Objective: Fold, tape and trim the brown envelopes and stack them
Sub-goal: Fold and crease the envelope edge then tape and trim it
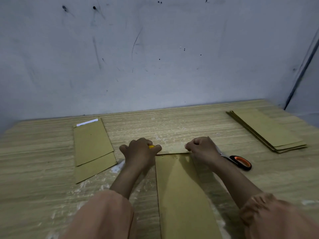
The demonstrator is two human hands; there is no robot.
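A long brown envelope [181,190] lies lengthwise in front of me on the wooden table [43,169]. Both hands sit at its far end. My left hand [140,152] is curled round a small yellow object [151,146], probably a tape roll, at the envelope's far left corner. A clear strip of tape [172,149] runs across the far edge between the hands. My right hand [202,149] is curled at the far right corner and pinches the end of that strip. Most of the yellow object is hidden by my fingers.
Black scissors with orange-lined handles [239,162] lie just right of my right hand. A stack of brown envelopes [269,131] sits at the far right. Two overlapping envelopes [91,149], one with a white strip at its top, lie at the left. A grey wall stands behind.
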